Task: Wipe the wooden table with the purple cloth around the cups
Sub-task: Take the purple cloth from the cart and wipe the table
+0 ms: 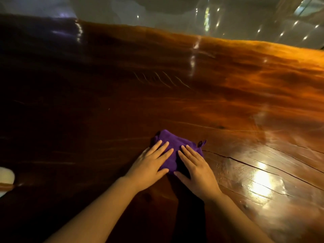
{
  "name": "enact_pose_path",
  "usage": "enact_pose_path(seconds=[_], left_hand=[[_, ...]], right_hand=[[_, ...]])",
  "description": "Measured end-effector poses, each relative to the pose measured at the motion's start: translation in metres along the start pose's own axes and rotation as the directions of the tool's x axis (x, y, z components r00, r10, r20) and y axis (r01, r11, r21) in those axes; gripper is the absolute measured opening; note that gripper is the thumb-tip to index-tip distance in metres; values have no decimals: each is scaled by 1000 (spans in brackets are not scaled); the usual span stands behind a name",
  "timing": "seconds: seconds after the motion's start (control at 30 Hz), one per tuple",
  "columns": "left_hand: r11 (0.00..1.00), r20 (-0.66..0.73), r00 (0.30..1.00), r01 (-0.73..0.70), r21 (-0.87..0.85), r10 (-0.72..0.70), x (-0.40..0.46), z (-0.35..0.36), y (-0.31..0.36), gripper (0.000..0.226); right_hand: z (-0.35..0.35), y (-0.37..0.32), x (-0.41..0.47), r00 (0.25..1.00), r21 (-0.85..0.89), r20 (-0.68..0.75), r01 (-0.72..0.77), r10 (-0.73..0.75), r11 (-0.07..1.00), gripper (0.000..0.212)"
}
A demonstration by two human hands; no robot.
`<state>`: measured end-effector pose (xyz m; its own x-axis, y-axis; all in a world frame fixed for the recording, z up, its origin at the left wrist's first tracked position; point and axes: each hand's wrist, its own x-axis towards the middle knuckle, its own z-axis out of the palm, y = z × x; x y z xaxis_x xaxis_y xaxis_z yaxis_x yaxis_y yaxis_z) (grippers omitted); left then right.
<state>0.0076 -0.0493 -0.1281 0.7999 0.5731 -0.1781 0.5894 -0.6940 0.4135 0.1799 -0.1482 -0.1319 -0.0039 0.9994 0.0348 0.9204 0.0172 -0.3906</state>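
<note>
The purple cloth (177, 148) lies bunched on the wooden table (228, 106), toward its near edge and well short of the far edge. The 2 hands press flat on it, side by side: left hand (150, 165) on its left part, right hand (196, 171) on its right, fingers spread rather than gripping. A pale rounded object (6, 176), cut off and unclear, sits at the table's left edge.

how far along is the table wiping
Mid-job. Both hands, left hand and right hand, press flat on the purple cloth near the table's front edge. The blurred picture does not show which parts are already wiped. No cup is clearly in view, only a pale object far left.
</note>
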Motion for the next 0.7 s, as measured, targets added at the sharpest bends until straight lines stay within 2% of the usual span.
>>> enact_pose_path(seconds=[0.13,0.3,0.53,0.7], left_hand=[[995,-119,990,66,-77,-75,0,0,11,54],[980,-181,973,114,-162,-144,-16,-18,15,49],[973,-350,909,192,-130,-227,-79,-95,10,50],[953,-519,808,298,-49,-279,-159,-174,7,51]], right_hand=[[-3,-13,3,994,-65,-109,-9,2,998,48],[-17,-38,13,989,-44,-146,0,-6,999,34],[-62,-112,39,962,36,-209,184,-173,982,36],[-105,-202,63,898,56,-260,381,-355,923,37]])
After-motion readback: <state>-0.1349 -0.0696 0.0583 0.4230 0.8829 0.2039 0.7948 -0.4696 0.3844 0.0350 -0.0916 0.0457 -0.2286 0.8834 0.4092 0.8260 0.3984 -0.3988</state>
